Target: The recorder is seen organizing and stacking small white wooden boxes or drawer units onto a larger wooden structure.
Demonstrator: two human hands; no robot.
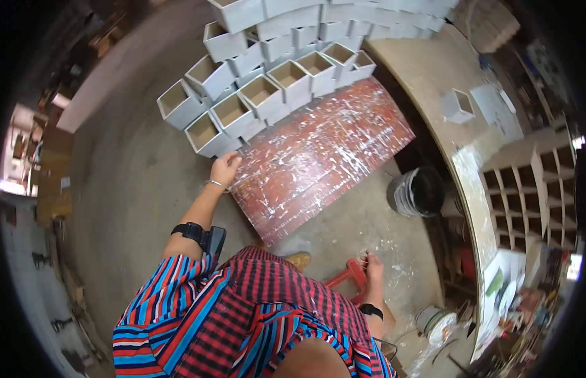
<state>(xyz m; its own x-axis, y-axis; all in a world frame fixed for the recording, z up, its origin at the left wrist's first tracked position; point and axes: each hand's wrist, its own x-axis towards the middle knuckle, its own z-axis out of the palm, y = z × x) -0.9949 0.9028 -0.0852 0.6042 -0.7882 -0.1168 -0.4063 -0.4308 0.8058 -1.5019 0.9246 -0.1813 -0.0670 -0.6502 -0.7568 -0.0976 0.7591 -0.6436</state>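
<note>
My left hand (227,167) reaches forward to the far left corner of a paint-spattered red board (318,157). Its fingers are curled together beside the nearest white open-topped box (208,135); whether they touch the box or pinch something is hidden. My right hand (373,268) hangs low by my right side, next to a red stool-like frame (350,273). Those fingers are bent in, with a small dark bit at their tips that I cannot make out. Several more white boxes with bare brown insides stand in stacked rows along the board's far edge.
At the right, a dark bucket (403,192) with pale drips stands on the floor by a long workbench (425,69). The bench bears a single white box (457,106) and a wooden pigeonhole rack (517,189). A white tub (435,321) sits lower right.
</note>
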